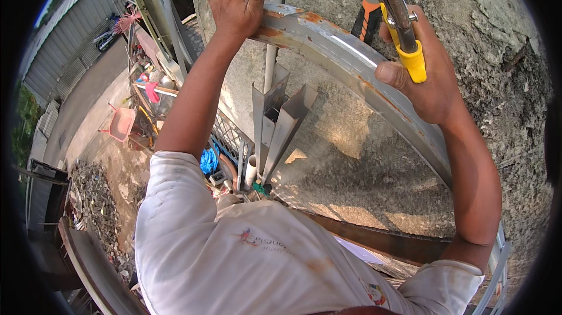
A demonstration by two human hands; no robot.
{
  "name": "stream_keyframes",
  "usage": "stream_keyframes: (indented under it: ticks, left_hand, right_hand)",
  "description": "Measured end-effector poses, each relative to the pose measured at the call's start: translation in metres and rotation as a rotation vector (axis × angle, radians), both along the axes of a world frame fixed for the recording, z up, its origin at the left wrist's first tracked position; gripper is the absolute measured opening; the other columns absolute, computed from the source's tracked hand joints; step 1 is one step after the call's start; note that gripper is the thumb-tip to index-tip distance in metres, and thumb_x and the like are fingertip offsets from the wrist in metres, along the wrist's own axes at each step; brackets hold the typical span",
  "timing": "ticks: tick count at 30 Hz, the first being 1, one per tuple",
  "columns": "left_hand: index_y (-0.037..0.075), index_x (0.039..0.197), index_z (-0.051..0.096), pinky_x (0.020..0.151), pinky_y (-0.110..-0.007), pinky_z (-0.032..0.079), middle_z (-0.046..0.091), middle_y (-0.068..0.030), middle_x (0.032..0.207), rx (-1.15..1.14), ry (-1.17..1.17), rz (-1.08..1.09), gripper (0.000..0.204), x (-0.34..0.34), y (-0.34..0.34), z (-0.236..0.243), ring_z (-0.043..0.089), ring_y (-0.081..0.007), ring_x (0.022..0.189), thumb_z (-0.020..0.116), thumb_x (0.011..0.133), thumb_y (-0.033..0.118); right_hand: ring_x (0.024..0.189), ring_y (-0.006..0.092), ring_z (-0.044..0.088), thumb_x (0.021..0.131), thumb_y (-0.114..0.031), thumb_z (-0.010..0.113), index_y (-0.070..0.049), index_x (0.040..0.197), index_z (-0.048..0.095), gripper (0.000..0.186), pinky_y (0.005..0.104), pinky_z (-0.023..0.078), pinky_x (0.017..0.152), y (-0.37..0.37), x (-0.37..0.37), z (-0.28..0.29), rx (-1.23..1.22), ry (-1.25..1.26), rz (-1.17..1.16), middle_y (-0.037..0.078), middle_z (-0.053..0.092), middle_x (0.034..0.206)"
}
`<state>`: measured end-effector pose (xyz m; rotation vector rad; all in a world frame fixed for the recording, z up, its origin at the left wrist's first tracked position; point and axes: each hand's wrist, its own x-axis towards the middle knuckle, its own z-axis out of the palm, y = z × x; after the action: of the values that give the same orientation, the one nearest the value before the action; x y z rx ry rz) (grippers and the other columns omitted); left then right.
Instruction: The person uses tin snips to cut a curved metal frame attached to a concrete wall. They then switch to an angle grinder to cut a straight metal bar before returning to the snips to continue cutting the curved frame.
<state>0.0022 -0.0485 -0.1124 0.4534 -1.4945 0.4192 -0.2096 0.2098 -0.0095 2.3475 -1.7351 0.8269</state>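
A long grey metal rail [328, 43] with rust patches runs from the upper middle down to the right, bowed by the lens. Near its upper end my left hand [237, 2] is closed on the rail's edge. Farther along, my right hand [430, 75] is wrapped round a hacksaw [401, 22], which has a dark curved tubular frame, bolts and a yellow grip. Its thumb lies by the rail's edge. The fingers behind the grip are partly hidden, and the blade cannot be made out. Beside the hacksaw is a black-and-orange tool handle [367, 15].
A rough concrete wall [492, 28] stands in front and to the right. Upright metal channels [281, 122] and a pale pipe [272, 52] are close below the rail. Far down left are an orange wheelbarrow [121, 123], a rubble heap [96, 204] and a blue plastic bag [209, 162].
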Motion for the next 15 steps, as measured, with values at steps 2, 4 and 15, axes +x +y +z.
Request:
stream_keyframes:
  ticks: [2,4,15]
  left_hand:
    - [0.004,0.083,0.057,0.068,-0.045,0.039,0.052,-0.0160,0.075,-0.047,0.052,-0.151,0.054,-0.022,-0.037,-0.001,0.051,-0.0364,0.072,0.037,0.101,0.051]
    - [0.003,0.075,0.049,0.068,-0.046,0.034,0.043,-0.0149,0.074,-0.095,0.082,-0.278,0.049,-0.034,-0.047,0.004,0.043,-0.0354,0.071,0.039,0.101,0.044]
    - [0.004,0.098,0.072,0.071,-0.048,0.049,0.068,-0.0203,0.077,0.582,-0.313,0.003,0.072,0.034,0.080,-0.003,0.066,-0.0421,0.076,0.034,0.100,0.066]
  right_hand:
    - [0.095,0.0264,0.063,0.073,-0.064,0.079,-0.009,0.127,0.050,0.082,0.0415,0.050,0.084,-0.001,0.001,-0.002,-0.011,0.002,0.022,0.009,0.061,0.101]
    - [0.096,0.0268,0.064,0.072,-0.064,0.079,-0.010,0.126,0.050,0.082,0.0419,0.050,0.084,-0.001,0.001,-0.001,-0.026,-0.006,0.024,0.009,0.061,0.101]
    - [0.092,0.0245,0.062,0.074,-0.071,0.073,-0.008,0.119,0.054,0.079,0.0412,0.050,0.082,-0.002,-0.003,-0.002,-0.015,0.000,-0.009,0.006,0.060,0.098]
